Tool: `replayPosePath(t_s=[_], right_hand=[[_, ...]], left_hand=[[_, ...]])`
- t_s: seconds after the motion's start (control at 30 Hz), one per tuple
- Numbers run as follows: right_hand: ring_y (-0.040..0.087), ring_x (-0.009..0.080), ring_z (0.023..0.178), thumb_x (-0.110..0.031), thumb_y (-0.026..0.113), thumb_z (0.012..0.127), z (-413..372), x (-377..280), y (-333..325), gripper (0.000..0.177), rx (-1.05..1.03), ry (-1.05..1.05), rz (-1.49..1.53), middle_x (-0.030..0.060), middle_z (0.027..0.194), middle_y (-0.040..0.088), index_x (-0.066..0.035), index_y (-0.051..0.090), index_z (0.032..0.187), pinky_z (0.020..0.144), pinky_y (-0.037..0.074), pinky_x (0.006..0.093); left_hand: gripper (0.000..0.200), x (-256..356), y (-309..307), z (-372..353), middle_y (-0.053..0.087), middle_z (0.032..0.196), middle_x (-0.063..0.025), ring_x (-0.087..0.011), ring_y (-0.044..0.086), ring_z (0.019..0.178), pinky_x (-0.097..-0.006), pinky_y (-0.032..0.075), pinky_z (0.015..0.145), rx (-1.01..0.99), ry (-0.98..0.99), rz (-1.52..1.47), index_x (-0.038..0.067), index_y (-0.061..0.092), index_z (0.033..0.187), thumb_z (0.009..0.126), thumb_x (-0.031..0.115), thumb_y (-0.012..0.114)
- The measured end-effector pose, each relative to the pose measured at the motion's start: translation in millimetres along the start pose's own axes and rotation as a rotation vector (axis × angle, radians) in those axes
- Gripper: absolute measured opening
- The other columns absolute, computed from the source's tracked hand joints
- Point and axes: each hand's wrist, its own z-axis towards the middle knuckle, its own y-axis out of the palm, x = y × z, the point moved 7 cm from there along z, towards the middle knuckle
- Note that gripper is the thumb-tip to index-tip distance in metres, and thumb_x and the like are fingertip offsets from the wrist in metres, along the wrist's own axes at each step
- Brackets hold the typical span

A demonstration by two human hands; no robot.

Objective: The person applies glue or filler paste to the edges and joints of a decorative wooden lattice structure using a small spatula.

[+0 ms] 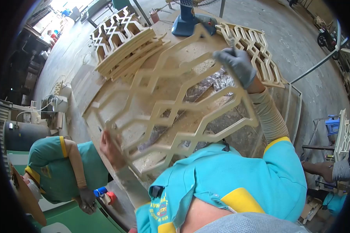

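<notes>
A pale wooden lattice panel is held tilted in front of me, slightly smeared by motion. My right hand, in a grey glove, grips its upper right edge. At the lower left edge, my left hand is bare and closed on the frame, its fingers partly blurred. Beneath the panel lies a wooden work table with dust and crumpled clear plastic on it.
Stacked lattice panels stand at the table's far left, and more lattice panels lie at the far right. Between them is a blue fan base. A co-worker is close on my left. Another person's arm shows at right.
</notes>
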Motion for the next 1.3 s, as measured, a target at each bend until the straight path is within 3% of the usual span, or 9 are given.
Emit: replayPosePath(t_s=[0.17, 0.27, 0.53, 0.63, 0.77, 0.87, 0.93, 1.1, 1.3], right_hand=[[0.043, 0.0064, 0.041, -0.031, 0.065, 0.094, -30, 29, -69, 0.026, 0.281, 0.39, 0.139, -0.0036, 0.056, 0.05, -0.007, 0.069, 0.102, 0.038, 0.032, 0.0222], [0.046, 0.0067, 0.045, -0.03, 0.059, 0.097, -36, 65, -96, 0.033, 0.193, 0.468, 0.223, -0.0016, 0.064, 0.056, -0.009, 0.064, 0.122, 0.04, 0.035, 0.0219], [0.057, 0.0074, 0.064, -0.024, 0.063, 0.094, -43, 21, -90, 0.033, 0.139, 0.321, 0.227, 0.001, 0.087, 0.067, -0.01, 0.065, 0.125, 0.059, 0.05, 0.0227], [0.06, 0.0109, 0.083, -0.03, 0.053, 0.1, -44, -8, -72, 0.034, 0.027, -0.181, -0.401, 0.0049, 0.105, 0.065, -0.009, 0.065, 0.124, 0.076, 0.05, 0.0227], [0.06, 0.0128, 0.089, -0.024, 0.054, 0.098, -37, -11, -55, 0.034, 0.13, 0.202, 0.016, 0.0068, 0.106, 0.066, -0.01, 0.062, 0.128, 0.082, 0.049, 0.0239], [0.058, 0.0089, 0.084, -0.029, 0.052, 0.101, -15, 0, -56, 0.037, -0.107, 0.069, -0.201, 0.0041, 0.101, 0.065, -0.008, 0.061, 0.129, 0.073, 0.047, 0.0224], [0.05, 0.0033, 0.065, -0.029, 0.055, 0.1, -10, 4, -42, 0.037, 0.048, 0.201, 0.169, -0.0016, 0.083, 0.061, -0.005, 0.063, 0.126, 0.055, 0.038, 0.0185], [0.044, 0.0031, 0.053, -0.032, 0.061, 0.096, -2, -3, -24, 0.035, 0.054, 0.238, 0.079, -0.0034, 0.069, 0.056, -0.004, 0.067, 0.115, 0.046, 0.033, 0.0207], [0.044, 0.0051, 0.044, -0.033, 0.068, 0.092, 12, 18, -7, 0.032, -0.026, 0.319, 0.172, -0.002, 0.058, 0.052, -0.003, 0.07, 0.103, 0.04, 0.034, 0.0241]], left_hand=[[0.037, 4, 73, 45, 0.057, 0.066, -0.0015, -0.0037, 0.048, 0.047, -0.0182, 0.039, 0.041, -0.333, -0.165, -0.131, 0.005, 0.058, 0.122, 0.099, 0.034, 0.056], [0.041, -4, 99, 57, 0.059, 0.068, -0.0034, -0.0045, 0.049, 0.046, -0.0181, 0.04, 0.039, -0.512, -0.309, -0.222, 0.007, 0.049, 0.135, 0.1, 0.028, 0.053], [0.048, -60, 110, 46, 0.06, 0.071, -0.004, -0.0092, 0.062, 0.06, -0.0215, 0.055, 0.048, -0.771, -0.649, -0.481, 0.005, 0.036, 0.145, 0.101, 0.02, 0.048], [0.049, -74, 103, 41, 0.062, 0.071, -0.0038, -0.0094, 0.063, 0.059, -0.0226, 0.056, 0.049, -0.857, -0.683, -0.541, 0.003, 0.035, 0.145, 0.101, 0.018, 0.047], [0.049, -82, 90, 34, 0.063, 0.076, -0.0056, -0.0096, 0.063, 0.059, -0.0229, 0.057, 0.05, -0.803, -0.71, -0.589, 0.004, 0.033, 0.146, 0.1, 0.018, 0.047], [0.05, -80, 78, 26, 0.064, 0.082, -0.0067, -0.0099, 0.063, 0.059, -0.0229, 0.056, 0.048, -0.751, -0.659, -0.653, 0.006, 0.032, 0.146, 0.099, 0.017, 0.046], [0.05, -79, 72, 23, 0.064, 0.083, -0.006, -0.0094, 0.063, 0.059, -0.0224, 0.055, 0.047, -0.768, -0.648, -0.721, 0.006, 0.032, 0.146, 0.099, 0.018, 0.047], [0.048, -98, 42, 19, 0.067, 0.095, -0.007, -0.0097, 0.064, 0.059, -0.0212, 0.054, 0.045, -0.558, -0.62, -0.487, 0.006, 0.038, 0.144, 0.098, 0.018, 0.047], [0.05, -92, 22, 0, 0.054, 0.129, -0.0153, -0.0277, 0.06, 0.111, -0.0458, 0.056, 0.09, -0.476, -0.573, -0.722, 0.008, 0.043, 0.139, 0.094, 0.025, 0.057]])
